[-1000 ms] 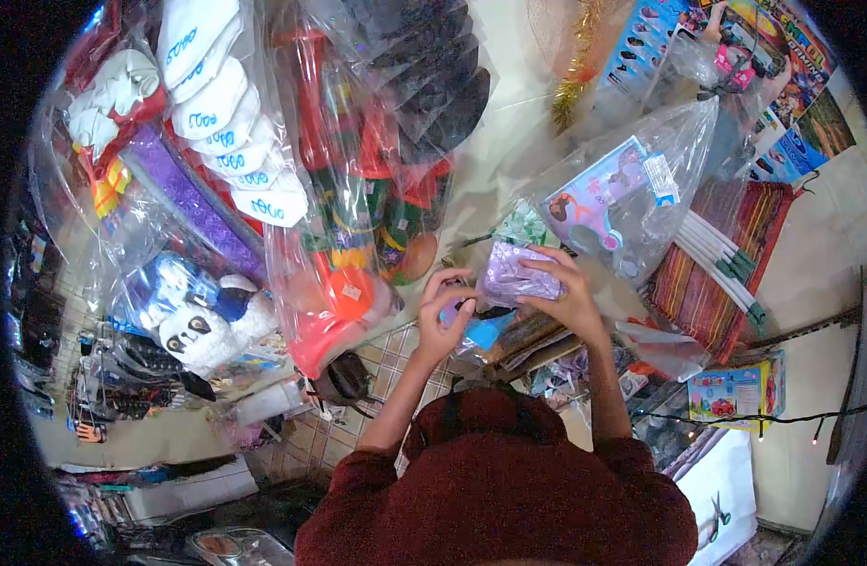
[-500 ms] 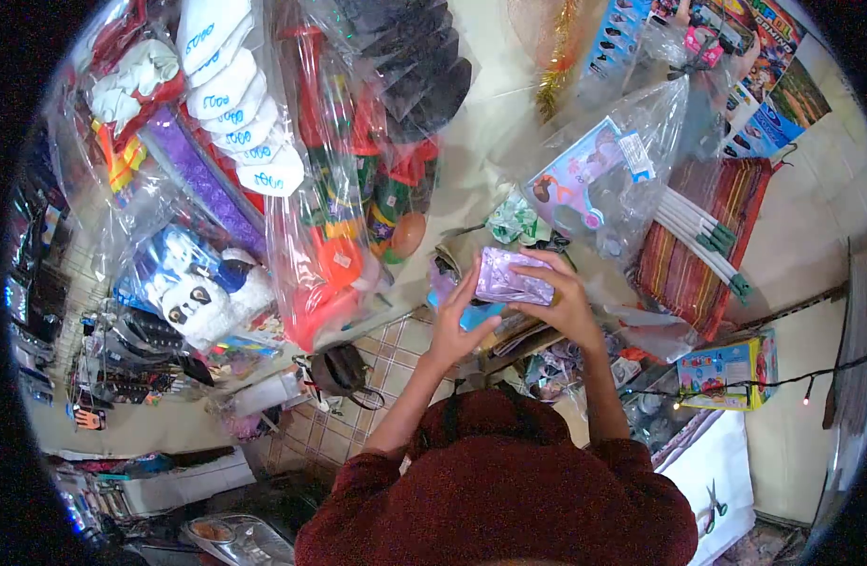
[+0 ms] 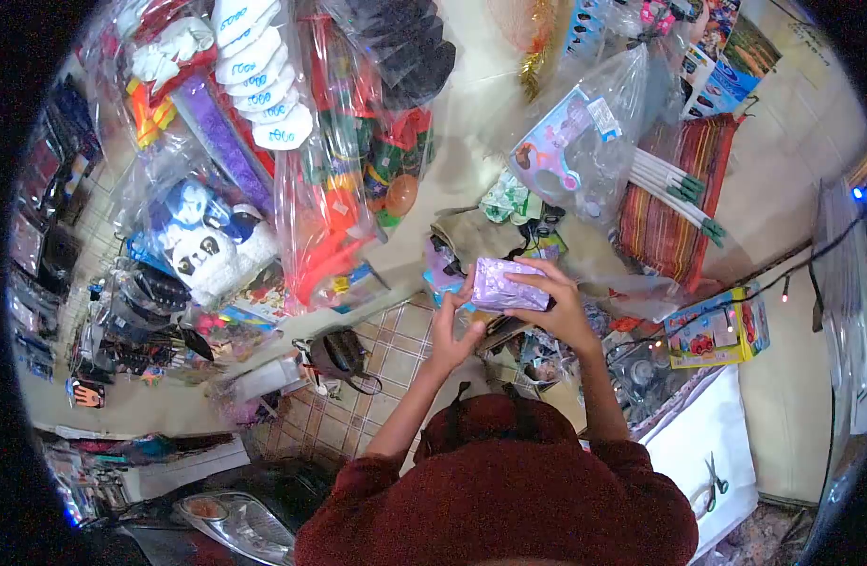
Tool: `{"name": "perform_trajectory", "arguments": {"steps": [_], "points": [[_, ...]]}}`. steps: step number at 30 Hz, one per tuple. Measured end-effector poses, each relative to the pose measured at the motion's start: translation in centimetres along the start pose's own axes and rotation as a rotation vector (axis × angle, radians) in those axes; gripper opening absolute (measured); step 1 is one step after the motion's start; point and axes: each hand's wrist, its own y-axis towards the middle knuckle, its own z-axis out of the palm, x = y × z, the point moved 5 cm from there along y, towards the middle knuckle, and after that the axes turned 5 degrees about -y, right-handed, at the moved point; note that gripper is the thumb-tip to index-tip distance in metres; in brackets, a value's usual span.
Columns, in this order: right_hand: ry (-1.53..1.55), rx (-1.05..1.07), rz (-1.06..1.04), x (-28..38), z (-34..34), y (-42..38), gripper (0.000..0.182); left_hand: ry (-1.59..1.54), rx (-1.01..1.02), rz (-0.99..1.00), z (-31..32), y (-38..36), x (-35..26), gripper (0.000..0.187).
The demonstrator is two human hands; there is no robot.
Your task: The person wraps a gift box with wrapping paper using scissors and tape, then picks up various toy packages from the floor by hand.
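Between my hands is a small, shiny purple package [image 3: 509,285] with a pale pattern. My left hand [image 3: 452,330] grips its left end, thumb apart from the fingers. From the right, my right hand [image 3: 558,307] wraps round the package, with fingers across its top face. Under and behind it lies an open bag [image 3: 462,234] with a dark edge and blue and purple items. A green and white crumpled wrapper [image 3: 509,200] sits just beyond.
Clear plastic bags hold a panda plush [image 3: 202,255] and white caps [image 3: 254,71] at the left. Striped fabric [image 3: 674,203] with white rods lies at the right. Scissors [image 3: 712,483] rest on a white sheet [image 3: 702,434]. A dark bag [image 3: 337,354] stands on the tiled floor.
The view has shifted, so the surroundings sit differently in the frame. The purple package is slightly lower and tilted, still held in both hands.
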Motion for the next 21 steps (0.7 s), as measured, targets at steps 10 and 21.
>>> {"name": "perform_trajectory", "arguments": {"steps": [10,21], "points": [[0.021,0.002,-0.086,3.2,1.2,-3.9,0.05,-0.108,-0.066,0.085,-1.1,-4.5,-4.1,0.038],[0.008,-0.048,-0.102,8.0,2.9,-12.9,0.062,-0.129,-0.028,0.124,-0.1,-12.6,-8.5,0.088]]}}
